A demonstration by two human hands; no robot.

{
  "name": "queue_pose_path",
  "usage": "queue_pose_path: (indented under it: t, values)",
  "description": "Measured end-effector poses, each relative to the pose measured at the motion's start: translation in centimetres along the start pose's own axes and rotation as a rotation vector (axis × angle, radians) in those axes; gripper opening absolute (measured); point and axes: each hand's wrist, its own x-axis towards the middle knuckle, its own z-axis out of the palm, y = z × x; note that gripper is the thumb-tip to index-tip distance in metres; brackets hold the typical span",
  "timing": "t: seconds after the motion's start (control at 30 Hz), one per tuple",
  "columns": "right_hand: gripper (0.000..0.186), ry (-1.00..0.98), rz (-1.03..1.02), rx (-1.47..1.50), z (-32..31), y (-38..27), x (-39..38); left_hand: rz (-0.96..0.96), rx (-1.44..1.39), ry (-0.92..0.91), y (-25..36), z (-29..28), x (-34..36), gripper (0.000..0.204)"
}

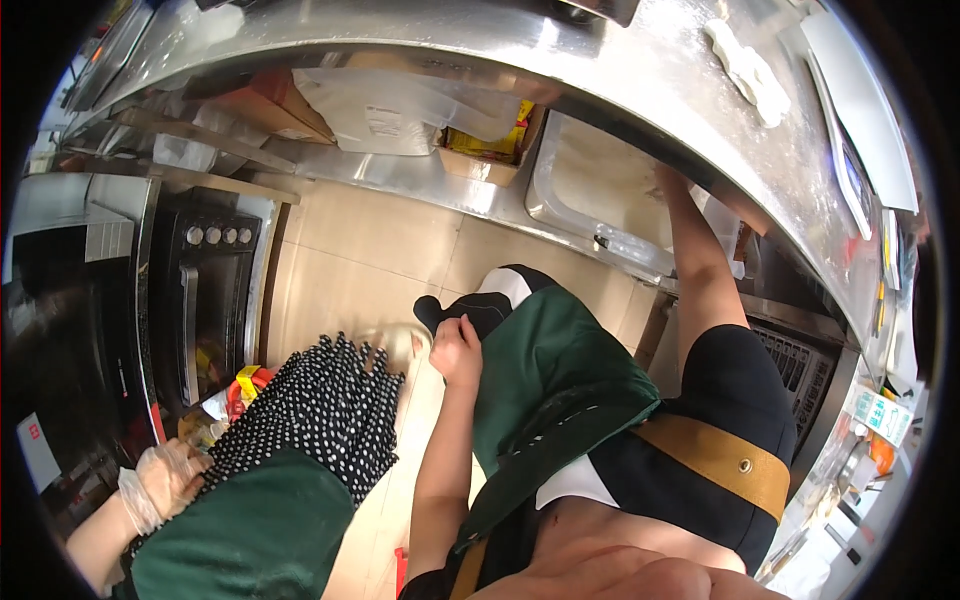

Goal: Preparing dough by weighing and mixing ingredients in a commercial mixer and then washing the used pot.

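My right arm reaches forward under the steel counter [640, 95] to a clear plastic tub [545, 195] with pale, powdery-looking contents. Of my right hand [670, 180] only a part shows at the tub, near the counter's edge; its fingers are hidden and blurred. My left hand [457, 352] is low in front of me, beside my dark green apron [550, 345] and a black shoe [475, 312]. Its fingers are curled in, and the palm is hidden, so anything inside it cannot be made out.
At my left stands another person in a green apron [240, 530] and dotted skirt [310, 420], with a gloved hand [165, 480]. Black ovens [205, 290] line the left side. A cardboard box [480, 165] and plastic bags [365, 110] sit under the counter. A white cloth [748, 72] lies on top.
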Motion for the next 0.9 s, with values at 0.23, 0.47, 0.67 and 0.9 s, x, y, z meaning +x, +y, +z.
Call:
queue_pose_path:
  t: [0.23, 0.47, 0.67, 0.9]
  values:
    - [0.037, 0.017, 0.100, 0.205, -0.1, 1.8, -2.5, 0.046, -0.034, -0.116, 1.3, 0.6, 0.2, 0.019]
    - [0.035, 0.003, 0.189, 0.426, -1.1, 4.0, -10.0, 0.190, -0.013, -0.301, 4.9, 0.9, 0.1, 0.020]
    - [0.034, -0.054, 0.268, 0.589, -2.8, 2.1, -12.2, 0.075, -0.022, -0.382, 5.3, -1.9, -2.0, 0.018]
    - [0.033, -0.120, 0.345, 0.794, -4.8, 3.4, -14.4, 0.001, -0.113, -0.373, 8.2, -11.1, -1.8, 0.016]
